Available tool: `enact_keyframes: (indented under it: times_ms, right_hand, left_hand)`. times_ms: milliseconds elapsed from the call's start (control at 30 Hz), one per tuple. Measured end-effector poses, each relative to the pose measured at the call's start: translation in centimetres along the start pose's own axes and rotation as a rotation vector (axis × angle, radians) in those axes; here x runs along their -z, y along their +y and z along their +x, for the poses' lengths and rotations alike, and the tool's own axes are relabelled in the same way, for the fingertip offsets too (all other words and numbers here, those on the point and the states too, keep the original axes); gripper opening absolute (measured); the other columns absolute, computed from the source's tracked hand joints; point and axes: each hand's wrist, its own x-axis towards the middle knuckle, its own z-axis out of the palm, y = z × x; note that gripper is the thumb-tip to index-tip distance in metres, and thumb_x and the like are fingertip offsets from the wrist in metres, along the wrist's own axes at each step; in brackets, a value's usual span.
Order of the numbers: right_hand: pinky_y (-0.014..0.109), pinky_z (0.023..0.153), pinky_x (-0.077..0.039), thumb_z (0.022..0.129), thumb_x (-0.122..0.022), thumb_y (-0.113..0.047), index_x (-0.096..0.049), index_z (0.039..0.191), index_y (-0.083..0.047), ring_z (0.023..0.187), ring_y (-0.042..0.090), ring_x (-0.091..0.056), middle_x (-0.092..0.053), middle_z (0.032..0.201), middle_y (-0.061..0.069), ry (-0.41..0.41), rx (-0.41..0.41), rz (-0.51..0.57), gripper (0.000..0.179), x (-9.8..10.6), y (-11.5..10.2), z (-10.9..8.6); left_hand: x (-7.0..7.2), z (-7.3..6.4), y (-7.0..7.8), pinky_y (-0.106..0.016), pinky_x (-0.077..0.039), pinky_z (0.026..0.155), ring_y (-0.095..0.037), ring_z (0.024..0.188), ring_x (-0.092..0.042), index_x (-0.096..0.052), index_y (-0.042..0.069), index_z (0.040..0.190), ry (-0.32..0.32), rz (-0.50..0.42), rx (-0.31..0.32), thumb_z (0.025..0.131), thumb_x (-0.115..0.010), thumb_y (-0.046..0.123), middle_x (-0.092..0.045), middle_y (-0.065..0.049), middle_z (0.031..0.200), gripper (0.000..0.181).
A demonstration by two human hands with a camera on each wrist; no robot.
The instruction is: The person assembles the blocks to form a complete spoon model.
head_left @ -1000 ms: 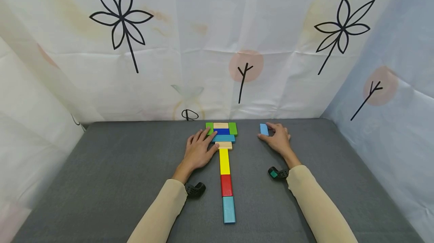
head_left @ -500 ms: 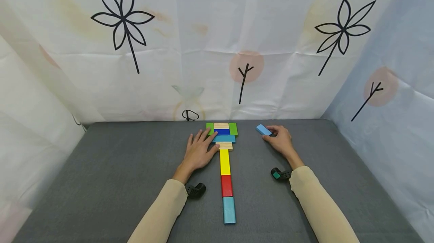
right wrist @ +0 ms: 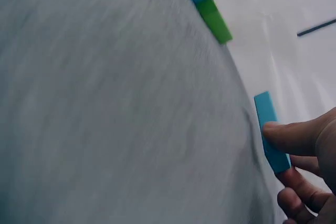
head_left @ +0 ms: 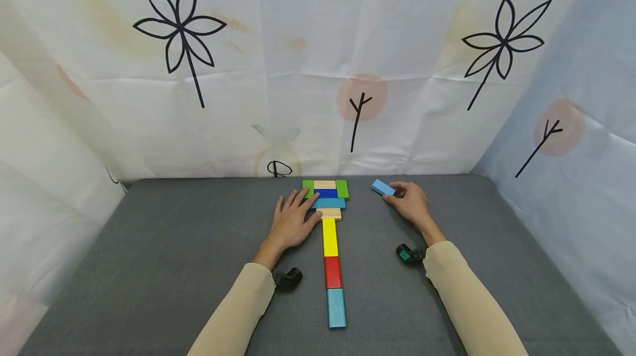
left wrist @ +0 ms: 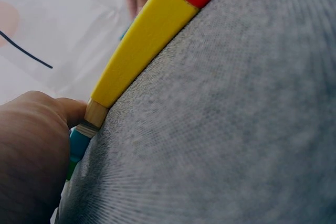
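Observation:
At the right of the laid blocks, my right hand [head_left: 412, 207] pinches a light blue wooden block [head_left: 381, 186] between thumb and fingers. The block lies slantwise in the head view; its upper end points left. In the right wrist view, the thumb [right wrist: 291, 136] presses on the block's face. My left hand [head_left: 290, 226] rests with spread, straight fingers along the left side of the block row. Its thumb touches a plain wood block [head_left: 329, 213], and a finger reaches the dark blue block [head_left: 327, 193]. The fingers partly cover the left green block [head_left: 308, 184].
A row runs toward me: medium blue [head_left: 332, 203], yellow [head_left: 330, 237], red [head_left: 333, 272] and teal [head_left: 336, 308] blocks. At its far end are a right green block [head_left: 342, 189] and another wood block [head_left: 325, 184]. A grey cloth table [head_left: 189, 245] meets a white curtain.
The light blue block has turned from nearly upright in the head view to slanted, and my right hand has shifted it slightly left. My left hand stays in place.

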Motion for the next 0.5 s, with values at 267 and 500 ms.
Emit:
enact_keyframes:
  times_ms: [267,500]
  right_hand:
    - [0.053,0.091,-0.045,0.094,-0.074,-0.012,-0.068,0.128,0.001,0.107,0.038,-0.055,-0.058,0.123,0.023,-0.088,0.063,0.089,0.037,-2.1,-4.4,2.4]
    - [0.048,0.089,-0.051,0.096,-0.071,-0.01,-0.068,0.129,0.0,0.105,0.036,-0.059,-0.056,0.118,0.022,-0.179,0.118,0.104,0.034,-5.2,-7.7,4.2]
  left_hand:
    - [0.0,0.0,-0.2,-0.061,-0.003,0.12,-0.036,0.153,-0.018,-0.041,0.021,0.158,0.004,-0.003,0.003,0.106,-0.047,0.048,-0.025,-0.007,0.167,0.059]
    - [0.0,0.1,-0.1,-0.061,-0.003,0.12,-0.036,0.153,-0.018,-0.04,0.022,0.158,-0.013,0.009,0.011,0.106,-0.045,0.049,-0.024,-0.006,0.167,0.059]
